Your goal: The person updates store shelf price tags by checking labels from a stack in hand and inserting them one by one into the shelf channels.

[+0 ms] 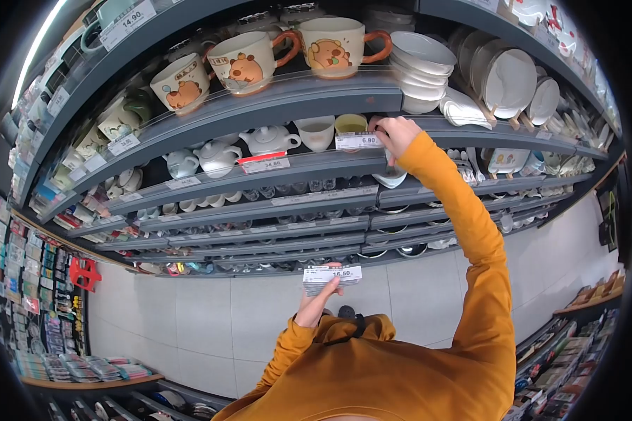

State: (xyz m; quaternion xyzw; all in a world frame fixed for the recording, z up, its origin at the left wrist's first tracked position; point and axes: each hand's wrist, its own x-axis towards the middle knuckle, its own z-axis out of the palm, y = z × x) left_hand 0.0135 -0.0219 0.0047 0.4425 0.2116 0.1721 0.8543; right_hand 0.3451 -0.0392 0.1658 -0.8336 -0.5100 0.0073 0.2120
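Observation:
My left hand (321,298), low in front of my body, is closed around a stack of price labels (332,274); the top one reads 16.50. My right hand (395,137) is raised to the shelf edge, its fingers bent at the right end of a price label (357,141) reading 6.90. Whether those fingers grip the label or only touch it is hard to see. Just behind that label stands a yellow-green cup (351,124), with a white cup (314,133) to its left.
Large mugs (244,63) with animal pictures stand on the shelf above, beside stacked white bowls (422,67). White teapots (269,140) are left of the cups. Lower shelves hold glasses. A red stool-like object (84,274) is on the left, near hanging goods.

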